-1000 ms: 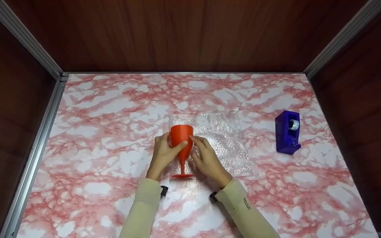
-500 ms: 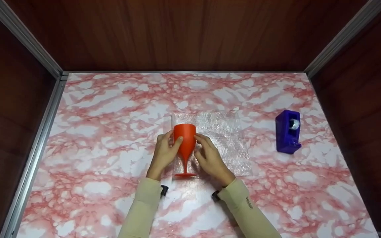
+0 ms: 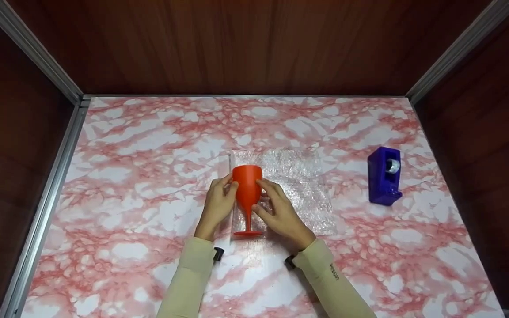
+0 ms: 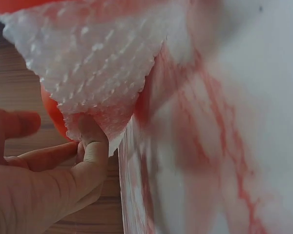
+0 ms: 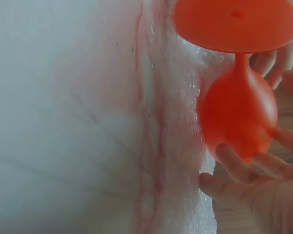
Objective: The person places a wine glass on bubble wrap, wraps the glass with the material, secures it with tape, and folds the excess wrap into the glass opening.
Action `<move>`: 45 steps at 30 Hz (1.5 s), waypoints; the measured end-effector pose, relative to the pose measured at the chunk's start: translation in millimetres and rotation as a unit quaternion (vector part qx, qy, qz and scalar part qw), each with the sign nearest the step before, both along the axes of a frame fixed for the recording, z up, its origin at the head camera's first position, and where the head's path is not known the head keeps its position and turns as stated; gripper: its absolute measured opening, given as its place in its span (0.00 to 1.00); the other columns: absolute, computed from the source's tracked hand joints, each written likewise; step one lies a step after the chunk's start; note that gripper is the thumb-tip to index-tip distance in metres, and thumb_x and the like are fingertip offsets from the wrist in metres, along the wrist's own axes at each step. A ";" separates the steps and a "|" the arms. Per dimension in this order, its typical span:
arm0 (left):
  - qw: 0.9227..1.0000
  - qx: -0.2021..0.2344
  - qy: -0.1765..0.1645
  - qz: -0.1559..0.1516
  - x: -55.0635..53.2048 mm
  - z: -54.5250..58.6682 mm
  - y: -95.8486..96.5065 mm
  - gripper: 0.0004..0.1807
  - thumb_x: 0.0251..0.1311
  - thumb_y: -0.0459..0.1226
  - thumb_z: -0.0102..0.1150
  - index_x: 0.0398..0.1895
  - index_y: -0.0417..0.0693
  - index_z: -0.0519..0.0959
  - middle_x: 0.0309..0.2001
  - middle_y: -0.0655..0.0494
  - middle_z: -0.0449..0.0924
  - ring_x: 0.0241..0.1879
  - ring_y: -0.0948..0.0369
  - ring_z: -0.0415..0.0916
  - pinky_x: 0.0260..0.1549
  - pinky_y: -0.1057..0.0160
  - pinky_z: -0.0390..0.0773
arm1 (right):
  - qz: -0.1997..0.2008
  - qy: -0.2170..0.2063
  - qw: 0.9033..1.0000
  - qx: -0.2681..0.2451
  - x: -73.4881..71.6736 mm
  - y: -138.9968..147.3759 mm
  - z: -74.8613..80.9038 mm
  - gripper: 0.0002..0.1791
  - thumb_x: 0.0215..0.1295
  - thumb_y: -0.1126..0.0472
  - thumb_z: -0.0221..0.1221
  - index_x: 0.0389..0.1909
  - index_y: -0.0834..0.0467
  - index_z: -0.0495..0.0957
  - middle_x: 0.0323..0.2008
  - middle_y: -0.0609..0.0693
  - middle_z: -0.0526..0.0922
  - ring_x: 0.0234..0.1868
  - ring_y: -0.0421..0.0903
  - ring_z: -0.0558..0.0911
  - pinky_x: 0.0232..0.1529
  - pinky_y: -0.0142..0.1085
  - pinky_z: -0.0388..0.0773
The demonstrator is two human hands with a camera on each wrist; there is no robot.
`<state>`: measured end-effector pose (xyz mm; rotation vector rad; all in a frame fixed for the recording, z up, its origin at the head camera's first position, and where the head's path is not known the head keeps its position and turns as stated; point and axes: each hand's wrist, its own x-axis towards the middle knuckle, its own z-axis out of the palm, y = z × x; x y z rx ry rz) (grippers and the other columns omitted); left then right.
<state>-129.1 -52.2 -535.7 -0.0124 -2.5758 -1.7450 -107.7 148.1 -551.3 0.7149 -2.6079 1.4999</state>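
A red plastic goblet (image 3: 248, 190) lies on its side on a sheet of clear bubble wrap (image 3: 307, 198), its rim away from me and its foot towards me. My left hand (image 3: 219, 201) is at the bowl's left side and pinches the wrap's left edge. In the left wrist view that bubble wrap (image 4: 93, 58) stands raised beside the goblet, with fingers (image 4: 95, 146) against it. From the right, my right hand (image 3: 281, 212) holds the bowl between thumb and fingers. Several fingertips (image 5: 227, 153) rest on the goblet (image 5: 241, 107) in the right wrist view.
A purple tape dispenser (image 3: 382, 176) with a roll of clear tape stands at the right of the marbled pink and white table (image 3: 148, 132). Dark wooden panels (image 3: 254, 48) close off the back and sides, with metal rails along their corners.
The goblet has shifted slightly right. My left thumb has slid off the bowl's front to its left edge. The right hand has moved a little right, its thumb now at the bowl's lower part.
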 end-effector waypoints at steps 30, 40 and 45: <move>0.990 0.142 -0.019 -0.016 1.1 -8.5 8.3 0.25 0.63 0.24 0.59 0.64 0.45 0.78 0.58 0.43 0.76 0.52 0.50 0.81 0.46 0.61 0.81 | -0.028 -0.052 0.997 -0.057 3.7 8.3 -3.0 0.36 0.68 0.65 0.63 0.74 0.64 0.59 0.68 0.63 0.65 0.59 0.64 0.76 0.58 0.57 0.73; 0.995 0.098 0.008 -0.017 -0.1 -5.3 8.1 0.22 0.65 0.29 0.62 0.63 0.46 0.79 0.53 0.45 0.77 0.49 0.52 0.81 0.49 0.59 0.80 | -0.013 -0.060 0.997 -0.046 5.7 6.8 -4.6 0.36 0.75 0.55 0.56 0.78 0.59 0.54 0.69 0.61 0.62 0.56 0.55 0.79 0.57 0.44 0.77; 0.996 0.083 0.033 -0.026 -1.3 -3.6 7.5 0.23 0.65 0.28 0.62 0.63 0.44 0.78 0.54 0.44 0.77 0.50 0.50 0.81 0.51 0.57 0.79 | -0.016 -0.063 0.997 -0.039 6.5 6.2 -4.1 0.35 0.76 0.55 0.54 0.78 0.61 0.54 0.70 0.62 0.63 0.56 0.54 0.80 0.57 0.42 0.77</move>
